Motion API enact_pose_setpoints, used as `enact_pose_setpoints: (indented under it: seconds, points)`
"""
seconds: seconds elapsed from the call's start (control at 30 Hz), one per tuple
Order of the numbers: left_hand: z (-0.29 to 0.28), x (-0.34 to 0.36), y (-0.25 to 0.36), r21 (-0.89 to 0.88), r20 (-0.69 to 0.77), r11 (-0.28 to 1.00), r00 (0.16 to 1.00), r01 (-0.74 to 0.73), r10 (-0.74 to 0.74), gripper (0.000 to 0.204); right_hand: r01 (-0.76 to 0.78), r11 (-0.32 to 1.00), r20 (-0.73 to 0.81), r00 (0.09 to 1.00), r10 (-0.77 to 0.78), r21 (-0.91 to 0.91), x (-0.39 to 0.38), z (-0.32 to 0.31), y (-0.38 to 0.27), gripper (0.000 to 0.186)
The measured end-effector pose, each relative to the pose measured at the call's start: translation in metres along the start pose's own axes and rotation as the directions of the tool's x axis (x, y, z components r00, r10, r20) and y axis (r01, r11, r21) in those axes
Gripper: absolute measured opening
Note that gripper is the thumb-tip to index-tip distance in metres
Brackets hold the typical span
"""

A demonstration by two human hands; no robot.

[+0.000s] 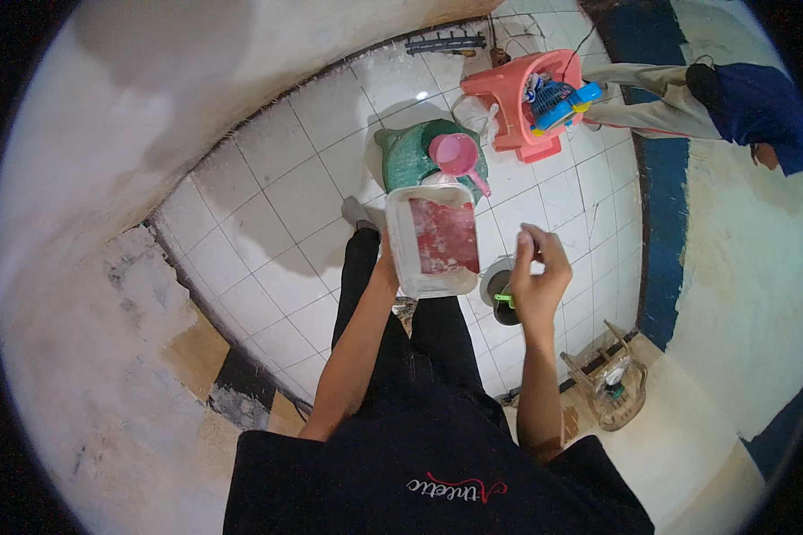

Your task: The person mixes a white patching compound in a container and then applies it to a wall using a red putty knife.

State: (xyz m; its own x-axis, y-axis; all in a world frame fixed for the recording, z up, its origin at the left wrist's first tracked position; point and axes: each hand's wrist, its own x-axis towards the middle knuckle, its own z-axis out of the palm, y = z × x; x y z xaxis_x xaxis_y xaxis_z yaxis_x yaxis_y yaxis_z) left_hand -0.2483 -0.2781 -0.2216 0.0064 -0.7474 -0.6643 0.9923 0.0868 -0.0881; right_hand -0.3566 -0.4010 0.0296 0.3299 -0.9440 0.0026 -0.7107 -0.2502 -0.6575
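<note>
My left hand (385, 269) grips the left side of a translucent rectangular plastic tub (403, 241), held in front of me above the floor. A red sheet or layer (443, 234) with whitish smears shows inside it. Most of my left fingers are hidden behind the tub. To the right of the tub, my right hand (542, 272) is raised, with thumb and fingers curled together; whether anything is between them cannot be made out. Just beyond the tub stands a green sack (405, 159), with a pink dipper (455, 153) on top, its handle pointing toward me.
Below my right hand is a grey bucket (492, 283) with a green-handled tool (505, 300). A pink plastic chair (510, 94) holding a blue fan-like object (569, 107) stands beyond. Another person (732, 102) is at the far right. A brownish transparent chair-like thing (620, 392) lies right.
</note>
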Motion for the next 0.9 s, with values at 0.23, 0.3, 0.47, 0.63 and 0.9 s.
enact_pose_setpoints:
  seconds: [0.23, 0.3, 0.47, 0.63, 0.9]
  points:
    - [-0.234, 0.053, 0.001, 0.035, -0.222, 0.944, 0.918, -0.329, 0.328, 0.052, -0.057, 0.992, 0.271, 0.959, 0.087, -0.117, 0.088, 0.161, 0.295, 0.027]
    - [-0.260, 0.089, -0.005, 0.056, -0.250, 0.934, 0.901, -0.352, 0.354, 0.052, 0.003, 0.999, 0.241, 0.970, 0.009, -0.050, 0.104, 0.206, 0.385, 0.038]
    - [-0.289, 0.137, 0.005, 0.113, -0.299, 0.887, 0.836, -0.447, 0.460, 0.054, -0.242, 0.969, 0.724, 0.677, 0.134, 0.047, 0.153, 0.294, 0.493, 0.042]
    - [-0.294, 0.151, 0.009, 0.143, -0.337, 0.826, 0.757, -0.545, 0.559, 0.056, -0.509, 0.861, 0.809, 0.512, 0.289, 0.014, 0.137, 0.330, 0.479, 0.049]
    - [-0.208, 0.188, 0.012, 0.071, -0.259, 0.798, 0.761, -0.599, 0.594, 0.062, -0.472, 0.861, 0.616, 0.740, 0.270, 0.189, 0.114, 0.295, 0.436, 0.044]
